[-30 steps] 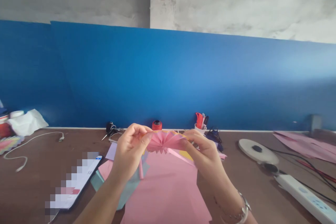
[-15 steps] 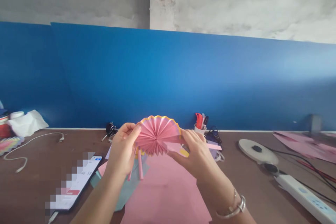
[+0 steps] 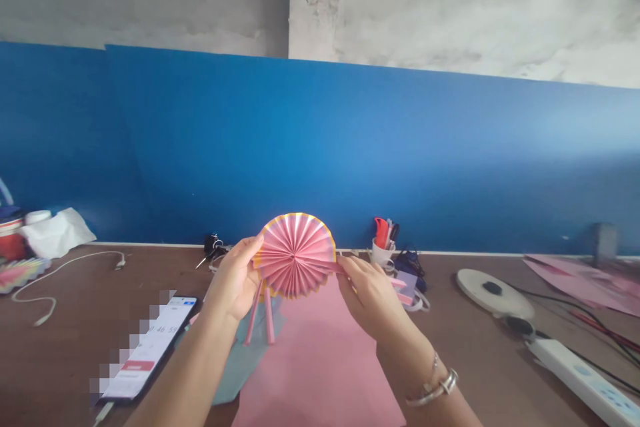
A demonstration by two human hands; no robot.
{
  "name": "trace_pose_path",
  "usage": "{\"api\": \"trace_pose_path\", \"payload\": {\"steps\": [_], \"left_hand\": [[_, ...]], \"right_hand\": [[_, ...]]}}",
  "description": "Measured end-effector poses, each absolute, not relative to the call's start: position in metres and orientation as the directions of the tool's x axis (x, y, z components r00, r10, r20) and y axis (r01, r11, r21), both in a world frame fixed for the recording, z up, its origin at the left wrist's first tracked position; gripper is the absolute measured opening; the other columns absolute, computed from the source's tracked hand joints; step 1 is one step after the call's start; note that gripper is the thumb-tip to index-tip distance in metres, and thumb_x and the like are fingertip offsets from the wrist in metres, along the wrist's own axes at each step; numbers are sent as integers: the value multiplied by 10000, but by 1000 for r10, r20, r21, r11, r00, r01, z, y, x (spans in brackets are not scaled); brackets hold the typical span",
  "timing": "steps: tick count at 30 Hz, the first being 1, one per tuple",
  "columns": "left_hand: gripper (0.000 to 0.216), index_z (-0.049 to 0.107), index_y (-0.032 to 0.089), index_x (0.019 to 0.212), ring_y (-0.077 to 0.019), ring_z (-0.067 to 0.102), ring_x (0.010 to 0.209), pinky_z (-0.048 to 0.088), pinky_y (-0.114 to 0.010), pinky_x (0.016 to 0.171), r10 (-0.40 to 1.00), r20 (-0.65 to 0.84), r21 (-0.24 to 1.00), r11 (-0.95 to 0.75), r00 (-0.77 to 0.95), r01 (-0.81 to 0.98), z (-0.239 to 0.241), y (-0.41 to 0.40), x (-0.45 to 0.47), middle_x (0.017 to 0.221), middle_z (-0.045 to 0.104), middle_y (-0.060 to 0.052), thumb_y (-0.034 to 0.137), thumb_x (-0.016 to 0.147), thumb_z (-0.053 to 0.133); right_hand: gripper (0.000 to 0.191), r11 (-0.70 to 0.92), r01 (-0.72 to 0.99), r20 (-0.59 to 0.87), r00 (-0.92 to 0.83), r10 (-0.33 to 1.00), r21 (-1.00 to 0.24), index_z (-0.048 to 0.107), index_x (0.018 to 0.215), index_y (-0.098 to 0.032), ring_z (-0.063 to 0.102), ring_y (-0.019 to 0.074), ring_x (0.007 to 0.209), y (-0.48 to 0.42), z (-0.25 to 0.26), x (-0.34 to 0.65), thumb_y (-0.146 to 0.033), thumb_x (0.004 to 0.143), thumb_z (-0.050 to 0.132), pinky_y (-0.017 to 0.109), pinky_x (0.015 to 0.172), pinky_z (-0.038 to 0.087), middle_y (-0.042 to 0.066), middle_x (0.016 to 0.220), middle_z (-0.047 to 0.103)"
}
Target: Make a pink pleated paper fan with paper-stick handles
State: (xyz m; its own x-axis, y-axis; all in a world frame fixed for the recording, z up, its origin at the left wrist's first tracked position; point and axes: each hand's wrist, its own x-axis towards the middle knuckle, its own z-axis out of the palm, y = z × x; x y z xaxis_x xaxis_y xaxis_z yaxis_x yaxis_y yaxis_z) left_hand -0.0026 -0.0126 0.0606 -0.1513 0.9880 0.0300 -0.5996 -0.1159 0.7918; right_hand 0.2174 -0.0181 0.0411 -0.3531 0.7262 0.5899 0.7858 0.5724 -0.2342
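A round pleated paper fan (image 3: 295, 255), pink with a yellow rim, is spread into a full disc above the desk. My left hand (image 3: 234, 283) pinches its left edge between thumb and fingers. On the other side my right hand (image 3: 367, 290) is closed around the pink strip handle at the fan's right; strip ends (image 3: 399, 283) stick out beyond the hand. Below the fan lie two narrow pink paper strips (image 3: 270, 320). Under them are a large pink sheet (image 3: 320, 373) and a grey-green sheet (image 3: 240, 370).
A phone (image 3: 150, 350) lies at the left, with a white cable (image 3: 75, 257) near it. Behind my right hand stands a white cup (image 3: 383, 252) with pens and a red-handled tool. To the right are a round white disc (image 3: 495, 293), a power strip (image 3: 585, 373) and pink paper (image 3: 585, 283).
The fan has opened from a partly bunched shape into a flatter, fuller disc. My right hand has shifted from the fan's edge onto the handle, slightly lower.
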Motion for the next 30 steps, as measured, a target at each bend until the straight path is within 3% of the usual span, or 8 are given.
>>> {"api": "trace_pose_path", "payload": {"steps": [6, 10, 12, 15, 18, 21, 25, 30], "left_hand": [[162, 597, 174, 908, -184, 651, 805, 515, -290, 669, 965, -106, 713, -93, -238, -695, 59, -6, -2, 952, 650, -82, 289, 796, 576], [354, 605, 190, 984, -282, 632, 979, 513, -379, 773, 997, -67, 769, 69, 28, -636, 51, -9, -3, 993, 658, -126, 442, 739, 642], [454, 633, 186, 968, -320, 627, 993, 511, -412, 782, 983, -2, 815, 109, 186, -569, 47, -13, -5, 940, 674, -141, 502, 652, 711], [487, 662, 191, 945, -324, 646, 943, 520, -411, 762, 967, 33, 902, 80, 254, -425, 47, -18, -6, 880, 693, -123, 362, 522, 830], [491, 663, 189, 968, -284, 670, 864, 524, -369, 741, 981, 18, 966, 32, 191, -255, 50, -18, -3, 902, 705, -103, 213, 508, 834], [416, 650, 166, 981, -261, 677, 838, 522, -345, 724, 994, 53, 970, -29, 96, -240, 51, -13, -1, 938, 704, -113, 243, 594, 783], [365, 631, 144, 927, -220, 678, 755, 508, -283, 654, 996, 82, 943, -88, -33, -321, 49, -7, -3, 862, 708, -93, 249, 606, 770], [337, 588, 151, 835, -172, 641, 616, 468, -248, 562, 996, 30, 955, -55, -89, -290, 49, -4, -6, 727, 678, -25, 276, 581, 770]], "right_hand": [[254, 456, 479, 395, -229, 890, -750, 587, 924, -190, 506, 123, 603, -8, 35, 222, -166, 834, 351, 229, 559, 366, -6, 712, 564], [266, 311, 316, 250, -219, 943, -896, 612, 921, -171, 484, 104, 516, -3, 31, 222, -188, 780, 386, 223, 514, 372, -26, 654, 544], [246, 305, 322, 248, -208, 946, -896, 616, 866, -173, 487, 106, 517, -3, 30, 222, -187, 765, 391, 227, 520, 379, -27, 649, 548], [264, 328, 403, 280, -176, 944, -854, 620, 845, -178, 503, 125, 538, -4, 32, 224, -188, 781, 364, 238, 534, 390, -21, 638, 558], [275, 404, 548, 383, -160, 910, -732, 629, 794, -190, 557, 168, 647, -5, 32, 224, -183, 792, 354, 258, 595, 401, 14, 690, 593], [259, 482, 655, 501, -178, 847, -582, 609, 825, -199, 569, 189, 736, -7, 33, 223, -159, 799, 355, 272, 653, 401, 44, 774, 613], [326, 529, 642, 505, -245, 828, -555, 449, 1122, -201, 548, 153, 625, -15, 35, 219, -139, 808, 386, 256, 620, 410, 11, 776, 619], [239, 628, 614, 589, -307, 748, -478, 419, 1077, -216, 587, 160, 697, -17, 34, 216, -218, 844, 468, 277, 677, 449, 43, 874, 626]]}}
